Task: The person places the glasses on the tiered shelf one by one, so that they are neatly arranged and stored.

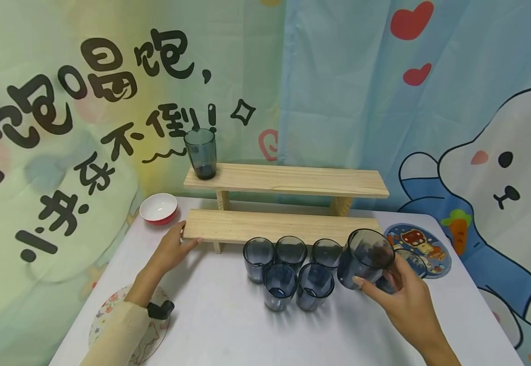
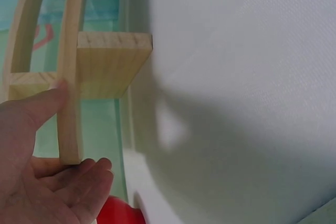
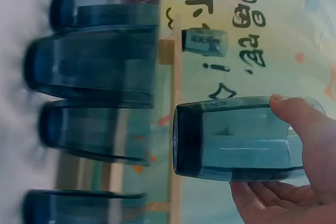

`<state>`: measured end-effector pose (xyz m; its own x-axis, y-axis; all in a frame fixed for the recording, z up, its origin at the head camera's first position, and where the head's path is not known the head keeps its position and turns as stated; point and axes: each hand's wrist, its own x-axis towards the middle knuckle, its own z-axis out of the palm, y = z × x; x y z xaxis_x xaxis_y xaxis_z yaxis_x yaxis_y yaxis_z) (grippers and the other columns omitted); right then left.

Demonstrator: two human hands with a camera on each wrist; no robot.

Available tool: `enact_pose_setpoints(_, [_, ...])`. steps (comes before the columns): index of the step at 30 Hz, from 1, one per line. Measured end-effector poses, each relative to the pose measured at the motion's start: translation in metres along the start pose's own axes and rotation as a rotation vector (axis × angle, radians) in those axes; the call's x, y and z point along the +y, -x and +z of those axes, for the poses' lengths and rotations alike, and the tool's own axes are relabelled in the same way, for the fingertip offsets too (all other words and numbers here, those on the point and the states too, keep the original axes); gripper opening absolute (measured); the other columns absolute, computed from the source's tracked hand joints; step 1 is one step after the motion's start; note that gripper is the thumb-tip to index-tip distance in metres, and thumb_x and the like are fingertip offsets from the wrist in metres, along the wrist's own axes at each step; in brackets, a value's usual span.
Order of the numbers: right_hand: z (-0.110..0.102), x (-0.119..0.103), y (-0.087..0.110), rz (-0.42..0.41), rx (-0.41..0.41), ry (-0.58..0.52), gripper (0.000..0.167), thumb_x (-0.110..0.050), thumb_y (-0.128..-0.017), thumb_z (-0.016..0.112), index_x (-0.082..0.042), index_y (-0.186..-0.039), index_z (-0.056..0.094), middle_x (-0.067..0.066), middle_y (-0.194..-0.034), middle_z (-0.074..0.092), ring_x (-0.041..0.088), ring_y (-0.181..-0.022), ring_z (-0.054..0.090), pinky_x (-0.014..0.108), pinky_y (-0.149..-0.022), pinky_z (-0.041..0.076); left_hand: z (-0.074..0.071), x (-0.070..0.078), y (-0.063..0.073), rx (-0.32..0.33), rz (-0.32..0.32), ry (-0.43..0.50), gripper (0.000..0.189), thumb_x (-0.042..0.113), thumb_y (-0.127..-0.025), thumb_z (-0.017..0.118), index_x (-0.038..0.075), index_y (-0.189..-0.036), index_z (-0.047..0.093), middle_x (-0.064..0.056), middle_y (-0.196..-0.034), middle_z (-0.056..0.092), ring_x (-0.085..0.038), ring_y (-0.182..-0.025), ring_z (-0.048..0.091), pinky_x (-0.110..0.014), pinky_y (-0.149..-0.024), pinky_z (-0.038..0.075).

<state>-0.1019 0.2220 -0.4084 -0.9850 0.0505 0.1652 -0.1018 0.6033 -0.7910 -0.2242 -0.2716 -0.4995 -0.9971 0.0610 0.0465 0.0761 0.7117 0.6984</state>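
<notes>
My right hand [image 1: 409, 305] grips a blue-grey glass tumbler [image 1: 363, 262], thumb on one side and fingers on the other. In the right wrist view this tumbler [image 3: 247, 140] is raised above the table, in front of the shelf. At the left end of the two-tier wooden shelf [image 1: 265, 226], my left hand [image 1: 169, 251] holds the lower board. The left wrist view has its thumb on the board's face [image 2: 68, 124] and its fingers around the end. Several matching tumblers [image 1: 280, 290] stand upright on the table before the shelf. Another tumbler [image 1: 203, 152] stands on the upper board's left end.
A red-and-white bowl [image 1: 158, 207] sits left of the shelf. Behind my right hand, one more tumbler [image 1: 414, 262] is partly hidden near a round cartoon mat [image 1: 435, 254]. My left sleeve overlaps a floral round mat [image 1: 155, 333]. A printed curtain [image 1: 338, 76] hangs behind the table.
</notes>
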Motion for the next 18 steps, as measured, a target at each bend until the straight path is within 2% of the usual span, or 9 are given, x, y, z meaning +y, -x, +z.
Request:
enact_pose_setpoints(4, [-0.004, -0.012, -0.013, -0.054, -0.011, -0.007, 0.087, -0.032, -0.089, 0.087, -0.003, -0.157, 0.041, 0.024, -0.156, 0.047, 0.047, -0.146, 0.046, 0.019, -0.109, 0.039, -0.001, 0.000, 0.000, 0.002, 0.007, -0.002, 0.072, 0.022, -0.103, 0.071, -0.016, -0.153, 0.036, -0.038, -0.154, 0.043, -0.052, -0.148, 0.039, -0.063, -0.123, 0.031])
enact_pose_setpoints(8, [-0.003, -0.022, -0.028, -0.096, -0.033, -0.022, 0.083, -0.033, -0.090, 0.087, -0.004, -0.155, 0.044, 0.021, -0.155, 0.049, 0.047, -0.145, 0.048, 0.025, -0.111, 0.041, -0.001, -0.001, 0.000, 0.005, 0.013, 0.001, 0.071, 0.021, -0.103, 0.071, -0.017, -0.152, 0.036, -0.038, -0.154, 0.044, -0.052, -0.147, 0.039, -0.063, -0.123, 0.031])
enact_pose_setpoints(11, [0.000, -0.028, -0.041, -0.136, -0.044, -0.042, 0.079, -0.031, -0.090, 0.087, -0.004, -0.152, 0.047, 0.019, -0.153, 0.051, 0.045, -0.144, 0.050, 0.022, -0.112, 0.041, 0.000, -0.002, -0.002, 0.003, 0.009, 0.006, 0.072, 0.022, -0.103, 0.071, -0.016, -0.153, 0.036, -0.038, -0.155, 0.043, -0.052, -0.148, 0.039, -0.063, -0.123, 0.031])
enact_pose_setpoints(14, [0.004, -0.033, -0.055, -0.182, -0.067, -0.096, 0.072, -0.026, -0.090, 0.087, -0.004, -0.148, 0.051, 0.017, -0.153, 0.052, 0.041, -0.146, 0.050, 0.014, -0.110, 0.041, 0.000, -0.003, -0.002, 0.003, 0.009, 0.007, 0.072, 0.022, -0.103, 0.071, -0.016, -0.153, 0.036, -0.037, -0.155, 0.043, -0.052, -0.148, 0.039, -0.063, -0.123, 0.031])
enact_pose_setpoints(18, [0.010, -0.041, -0.076, -0.207, -0.102, -0.155, 0.071, -0.027, -0.092, 0.085, -0.005, -0.150, 0.049, 0.015, -0.154, 0.052, 0.036, -0.147, 0.049, 0.013, -0.110, 0.041, 0.000, -0.002, -0.002, 0.003, 0.007, 0.007, 0.072, 0.022, -0.102, 0.071, -0.016, -0.153, 0.036, -0.037, -0.155, 0.044, -0.052, -0.148, 0.040, -0.063, -0.123, 0.031])
